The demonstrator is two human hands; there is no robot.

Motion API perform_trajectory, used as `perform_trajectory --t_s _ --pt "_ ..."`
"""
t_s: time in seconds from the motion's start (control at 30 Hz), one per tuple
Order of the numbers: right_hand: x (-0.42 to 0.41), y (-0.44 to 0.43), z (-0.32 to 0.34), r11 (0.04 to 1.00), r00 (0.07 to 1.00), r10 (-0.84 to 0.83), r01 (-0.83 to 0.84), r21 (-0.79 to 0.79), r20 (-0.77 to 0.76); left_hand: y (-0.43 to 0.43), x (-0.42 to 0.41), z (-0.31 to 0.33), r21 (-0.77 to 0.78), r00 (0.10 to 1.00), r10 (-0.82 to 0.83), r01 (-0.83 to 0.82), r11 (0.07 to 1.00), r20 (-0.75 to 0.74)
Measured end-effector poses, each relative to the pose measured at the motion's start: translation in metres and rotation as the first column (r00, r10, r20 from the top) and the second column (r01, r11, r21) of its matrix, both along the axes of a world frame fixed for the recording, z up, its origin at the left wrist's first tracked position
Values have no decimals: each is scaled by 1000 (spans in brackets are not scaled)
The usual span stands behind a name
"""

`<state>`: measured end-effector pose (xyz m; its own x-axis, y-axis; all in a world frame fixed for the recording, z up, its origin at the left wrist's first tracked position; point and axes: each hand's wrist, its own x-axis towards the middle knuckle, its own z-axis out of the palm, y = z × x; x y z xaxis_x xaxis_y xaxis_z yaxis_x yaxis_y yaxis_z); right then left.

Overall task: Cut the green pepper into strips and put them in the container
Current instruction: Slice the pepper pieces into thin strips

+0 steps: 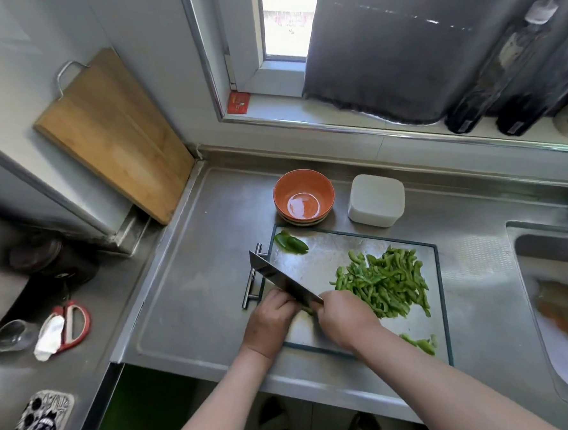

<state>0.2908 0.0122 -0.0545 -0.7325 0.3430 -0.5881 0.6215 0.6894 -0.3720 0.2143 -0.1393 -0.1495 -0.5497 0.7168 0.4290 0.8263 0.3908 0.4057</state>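
On the steel cutting board [328, 255] lies a heap of green pepper strips [385, 283]. An uncut pepper piece [290, 242] sits at the board's far left corner, and a few scraps [420, 342] lie near its front right. My right hand [343, 316] grips the cleaver [281, 278] by its handle, blade angled to the far left. My left hand [269, 318], fingers curled, presses down on a small pepper piece [307, 309] under the blade; most of that piece is hidden. An orange bowl [304, 197] and a white container [376, 199] stand behind the board.
A sink [557, 307] with something orange in it lies to the right. A wooden board [115, 135] leans on the left wall. Red scissors [71, 324] and a glass cup [12, 334] sit on the left counter. Dark bottles [487, 79] stand on the windowsill.
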Motion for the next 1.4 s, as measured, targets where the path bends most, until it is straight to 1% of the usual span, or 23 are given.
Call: perform_trajectory --t_s 0.1,0.23,0.37,0.5,0.67,0.9,1.13,1.27,1.4 --pt "2 3 1 999 999 -34 33 -32 -14 -1 -1 4 43 999 -32 31 999 24" --pt "11 10 6 999 999 -35 35 -20 1 0 -2 5 39 998 -31 29 999 59" --pt "21 14 12 999 999 -43 43 -33 9 -2 -4 5 46 998 -38 36 998 47" --pt "24 9 17 1000 1000 19 -18 11 -23 -5 -2 4 41 999 -45 45 998 15" --pt "27 0 20 999 999 23 -22 26 -41 -6 -3 -1 52 999 -29 27 998 41" --pt "33 -2 22 997 999 47 -45 70 -20 -6 -2 -2 94 999 -12 8 996 38" --pt "30 -5 10 995 999 50 -49 89 -16 -6 -2 -7 71 998 -28 24 997 51" --pt "36 -3 5 999 1000 18 -17 47 -9 -7 -2 -7 55 998 -28 25 998 58" --pt "33 -2 -1 999 1000 10 -10 38 25 -7 -3 -8 37 997 -30 28 999 69"
